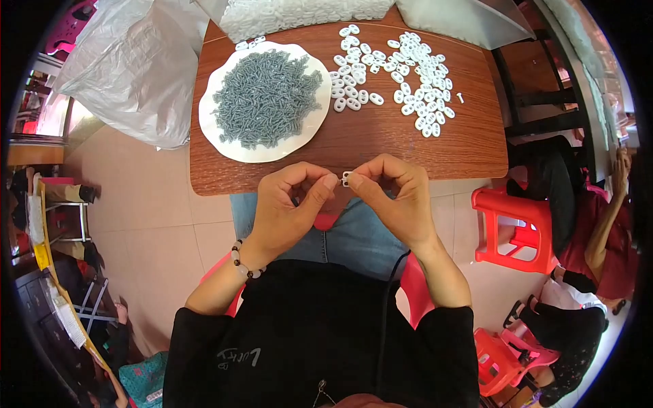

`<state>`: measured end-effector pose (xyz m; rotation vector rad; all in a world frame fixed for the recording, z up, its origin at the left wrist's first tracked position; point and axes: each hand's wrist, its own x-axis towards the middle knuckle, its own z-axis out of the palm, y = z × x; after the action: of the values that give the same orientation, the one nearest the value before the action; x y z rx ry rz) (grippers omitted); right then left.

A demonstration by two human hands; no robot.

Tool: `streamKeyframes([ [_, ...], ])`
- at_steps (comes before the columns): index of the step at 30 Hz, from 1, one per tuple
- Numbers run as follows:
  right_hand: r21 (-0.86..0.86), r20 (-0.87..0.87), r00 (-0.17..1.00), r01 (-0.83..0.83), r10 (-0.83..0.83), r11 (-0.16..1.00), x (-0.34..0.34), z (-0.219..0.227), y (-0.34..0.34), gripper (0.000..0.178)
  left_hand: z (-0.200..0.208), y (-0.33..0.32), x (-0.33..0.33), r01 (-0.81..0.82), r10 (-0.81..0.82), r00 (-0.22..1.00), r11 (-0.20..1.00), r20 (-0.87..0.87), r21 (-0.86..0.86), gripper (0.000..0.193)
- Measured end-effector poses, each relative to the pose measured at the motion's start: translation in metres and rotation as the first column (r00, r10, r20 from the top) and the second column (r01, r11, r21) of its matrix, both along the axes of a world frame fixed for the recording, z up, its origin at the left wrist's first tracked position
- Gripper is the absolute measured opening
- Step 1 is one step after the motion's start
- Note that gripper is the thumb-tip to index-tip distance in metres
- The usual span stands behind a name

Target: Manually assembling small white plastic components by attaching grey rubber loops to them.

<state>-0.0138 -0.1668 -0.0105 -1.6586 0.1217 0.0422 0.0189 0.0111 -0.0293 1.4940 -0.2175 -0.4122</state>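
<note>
Close to the table's near edge, both hands meet fingertip to fingertip. Between thumb and forefinger, my right hand (401,200) pinches a small white plastic piece (346,179) with dark holes. My left hand (292,204) is closed in a pinch right beside that piece; whatever its fingertips hold is too small to make out. A white scalloped plate (269,155) lies ahead on the left, heaped with small grey screw-like pieces (265,98). Many loose white two-hole oval pieces (425,81) are spread over the far middle and right of the table.
The brown wooden table (367,146) ends just past my hands. At its back stands a clear bag of white pieces (299,17). A big white plastic sack (136,75) is at left. Red stools (513,231) and other people (602,251) are at right.
</note>
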Motion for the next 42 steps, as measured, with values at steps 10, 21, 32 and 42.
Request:
streamKeyframes([
  [10, 0.012, 0.015, 0.999, 0.03, -0.03, 0.999, 0.0, 0.0018, 0.0006, 0.011, -0.001, 0.0002, 0.0, -0.009, 0.009, 1.0, 1.0, -0.014, -0.009, 0.017],
  [21, -0.067, 0.067, 0.998, 0.017, -0.013, 0.998, -0.0011, -0.0025, 0.002, 0.01, -0.0012, 0.0017, -0.0012, 0.034, -0.034, 0.999, 0.999, -0.025, -0.007, 0.018],
  [32, -0.066, -0.002, 1.0, 0.005, -0.005, 0.998, -0.0035, 0.0043, -0.0008, 0.007, -0.0056, -0.0001, -0.0016, -0.012, 0.012, 1.0, 1.0, -0.021, -0.026, 0.02],
  [42, -0.066, 0.062, 0.997, 0.039, -0.035, 0.997, -0.0022, -0.0035, 0.0031, 0.01, -0.0002, -0.0004, -0.0025, 0.011, -0.011, 0.999, 1.0, -0.036, -0.002, 0.019],
])
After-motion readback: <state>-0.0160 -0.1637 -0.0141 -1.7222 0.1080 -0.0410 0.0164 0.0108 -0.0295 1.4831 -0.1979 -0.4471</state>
